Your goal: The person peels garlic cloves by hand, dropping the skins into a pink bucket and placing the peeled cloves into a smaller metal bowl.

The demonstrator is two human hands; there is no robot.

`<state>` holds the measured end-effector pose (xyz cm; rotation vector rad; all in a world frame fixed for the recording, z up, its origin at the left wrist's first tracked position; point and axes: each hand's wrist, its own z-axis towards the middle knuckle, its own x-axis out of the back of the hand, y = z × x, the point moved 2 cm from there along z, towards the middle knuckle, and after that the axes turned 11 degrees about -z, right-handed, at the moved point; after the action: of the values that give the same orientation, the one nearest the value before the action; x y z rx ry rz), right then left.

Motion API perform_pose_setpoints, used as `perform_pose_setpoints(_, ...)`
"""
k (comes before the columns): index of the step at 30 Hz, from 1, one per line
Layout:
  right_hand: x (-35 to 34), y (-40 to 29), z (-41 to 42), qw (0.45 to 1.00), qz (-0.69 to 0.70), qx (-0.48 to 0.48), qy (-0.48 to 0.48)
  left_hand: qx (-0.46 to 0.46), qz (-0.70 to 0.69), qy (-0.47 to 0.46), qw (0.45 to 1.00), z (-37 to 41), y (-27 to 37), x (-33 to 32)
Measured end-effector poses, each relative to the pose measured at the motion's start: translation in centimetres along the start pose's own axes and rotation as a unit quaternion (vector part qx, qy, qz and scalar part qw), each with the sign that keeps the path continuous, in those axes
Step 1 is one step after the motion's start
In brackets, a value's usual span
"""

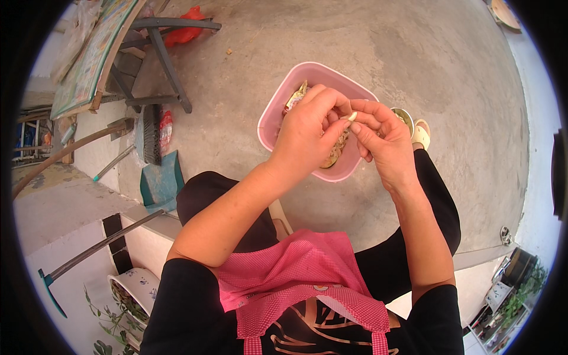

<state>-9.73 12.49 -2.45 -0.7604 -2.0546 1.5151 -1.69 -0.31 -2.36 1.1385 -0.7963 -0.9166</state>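
Note:
My left hand (306,126) and my right hand (384,137) meet above a pink plastic bin (306,69). Between the thumb and fingers of my left hand is a small pale piece (353,116), perhaps a garlic clove. The fingertips of my right hand are close against it; whether they also grip it cannot be told. Inside the bin lie a crumpled wrapper (297,95) and brownish scraps or peelings (339,148), partly hidden by my hands. Just right of my right hand, a round metal bowl (404,119) holds some pale pieces, half covered by the hand.
A foot in a pale yellow slipper (421,133) is beside the bowl. At left are a teal dustpan (162,182), a broom (151,135), a long-handled hoe (66,151) and a table with dark metal legs (168,66). Potted plants (137,288) stand at lower left.

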Motion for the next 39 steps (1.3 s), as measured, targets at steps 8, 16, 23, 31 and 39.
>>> perform_pose_setpoints(8,-0.2,-0.4,-0.2,0.999,-0.038,0.008,0.013,-0.015,0.011,-0.009,1.000,0.0,-0.3,-0.1)
perform_pose_setpoints(16,-0.1,-0.2,-0.2,0.999,-0.043,0.001,0.016,0.010,0.007,0.002,1.000,-0.1,-0.3,0.0)
perform_pose_setpoints(23,-0.2,-0.3,-0.2,0.991,-0.120,0.032,0.048,0.071,-0.075,0.009,0.995,-0.1,-0.9,-0.1)
perform_pose_setpoints(31,-0.4,0.2,-0.1,0.977,-0.179,0.092,0.072,0.154,-0.183,-0.003,0.971,0.0,-1.2,0.2)
perform_pose_setpoints(39,-0.3,0.1,-0.1,0.980,-0.182,0.066,0.053,0.201,-0.294,0.008,0.934,0.1,-1.8,0.4)
